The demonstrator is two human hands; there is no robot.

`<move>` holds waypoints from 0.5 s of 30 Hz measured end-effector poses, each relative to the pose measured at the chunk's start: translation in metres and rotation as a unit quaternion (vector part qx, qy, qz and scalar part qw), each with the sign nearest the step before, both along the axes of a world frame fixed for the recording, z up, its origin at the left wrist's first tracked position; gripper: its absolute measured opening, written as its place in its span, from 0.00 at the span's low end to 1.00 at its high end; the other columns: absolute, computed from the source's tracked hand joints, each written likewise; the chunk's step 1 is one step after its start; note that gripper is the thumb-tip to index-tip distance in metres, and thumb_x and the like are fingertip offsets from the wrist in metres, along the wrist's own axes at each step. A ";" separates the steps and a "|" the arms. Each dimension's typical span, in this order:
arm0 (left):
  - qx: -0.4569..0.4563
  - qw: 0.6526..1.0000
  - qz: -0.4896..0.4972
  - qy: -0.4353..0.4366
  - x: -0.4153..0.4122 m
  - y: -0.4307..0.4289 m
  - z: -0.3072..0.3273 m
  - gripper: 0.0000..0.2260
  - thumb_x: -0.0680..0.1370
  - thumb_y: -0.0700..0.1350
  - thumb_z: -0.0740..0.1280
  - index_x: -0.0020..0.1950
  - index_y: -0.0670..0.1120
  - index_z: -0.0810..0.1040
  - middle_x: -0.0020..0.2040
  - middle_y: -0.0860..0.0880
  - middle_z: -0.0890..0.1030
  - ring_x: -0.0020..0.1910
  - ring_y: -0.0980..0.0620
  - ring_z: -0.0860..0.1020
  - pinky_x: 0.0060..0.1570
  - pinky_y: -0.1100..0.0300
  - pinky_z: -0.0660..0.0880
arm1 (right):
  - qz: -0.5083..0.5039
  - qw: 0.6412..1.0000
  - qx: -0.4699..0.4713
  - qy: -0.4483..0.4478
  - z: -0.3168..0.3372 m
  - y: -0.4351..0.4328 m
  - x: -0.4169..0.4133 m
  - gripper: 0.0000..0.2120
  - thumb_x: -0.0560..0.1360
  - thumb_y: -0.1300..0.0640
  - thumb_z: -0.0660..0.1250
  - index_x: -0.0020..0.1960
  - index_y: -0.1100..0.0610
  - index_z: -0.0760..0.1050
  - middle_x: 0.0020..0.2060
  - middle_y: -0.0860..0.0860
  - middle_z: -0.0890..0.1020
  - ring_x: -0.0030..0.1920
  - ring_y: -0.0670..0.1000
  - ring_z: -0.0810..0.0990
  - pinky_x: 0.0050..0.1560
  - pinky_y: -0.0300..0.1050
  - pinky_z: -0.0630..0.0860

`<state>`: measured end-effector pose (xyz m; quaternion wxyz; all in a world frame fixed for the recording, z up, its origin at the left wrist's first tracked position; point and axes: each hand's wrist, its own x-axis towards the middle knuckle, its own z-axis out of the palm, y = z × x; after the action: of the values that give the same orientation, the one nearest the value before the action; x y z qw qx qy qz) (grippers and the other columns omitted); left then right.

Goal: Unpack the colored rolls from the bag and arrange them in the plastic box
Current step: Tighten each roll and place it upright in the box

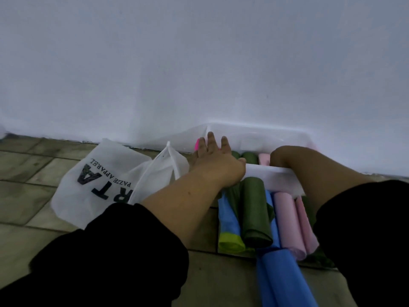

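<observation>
The clear plastic box (274,176) stands against the wall. Inside it lie two green rolls (249,157), a pale pink roll (263,158) and a bright pink roll (197,144). My left hand (213,159) is spread flat over the box's left end, fingers apart, by the bright pink roll. My right hand (285,156) bends at the wrist down into the box; its fingers are hidden behind the near wall. On the floor in front of the box lie a green roll (254,211), a blue roll with a yellow end (228,227), pink rolls (288,222) and a long blue roll (278,282).
The white fabric bag (97,185) with dark lettering lies slumped on the tiled floor (26,196) left of the box. A white wall (199,63) rises right behind the box. Black sleeves cover both forearms.
</observation>
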<state>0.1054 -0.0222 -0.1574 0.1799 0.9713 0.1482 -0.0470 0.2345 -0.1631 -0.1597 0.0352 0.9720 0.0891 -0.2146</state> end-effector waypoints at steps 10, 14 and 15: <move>0.010 1.000 0.012 -0.002 0.002 0.001 0.000 0.31 0.80 0.61 0.50 0.79 0.52 0.45 0.79 0.46 0.40 0.77 0.42 0.40 0.75 0.43 0.43 | 0.005 0.916 0.314 -0.250 0.041 -0.026 -0.063 0.11 0.72 0.54 0.67 0.55 0.52 0.77 0.51 0.50 0.81 0.53 0.53 0.77 0.50 0.44 0.72; 0.008 0.990 -0.001 -0.138 -0.024 -0.001 -0.005 0.30 0.79 0.61 0.53 0.77 0.48 0.57 0.79 0.45 0.53 0.78 0.44 0.50 0.74 0.44 0.48 | 0.057 0.940 0.257 -0.219 0.047 -0.055 -0.155 0.05 0.72 0.50 0.66 0.40 0.51 0.76 0.39 0.49 0.79 0.44 0.51 0.77 0.42 0.44 0.71; -0.020 0.981 -0.013 -0.195 -0.040 -0.004 -0.004 0.29 0.78 0.61 0.54 0.75 0.48 0.63 0.77 0.45 0.59 0.76 0.45 0.56 0.74 0.46 0.54 | 0.067 0.964 0.198 -0.166 0.041 -0.065 -0.174 0.08 0.73 0.48 0.66 0.40 0.52 0.76 0.41 0.50 0.80 0.44 0.51 0.78 0.41 0.44 0.72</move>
<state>0.0653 -0.0264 -0.1613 0.2238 0.9600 0.0964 0.1376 0.0602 -0.2286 -0.1192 -0.1291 0.9735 0.1873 -0.0252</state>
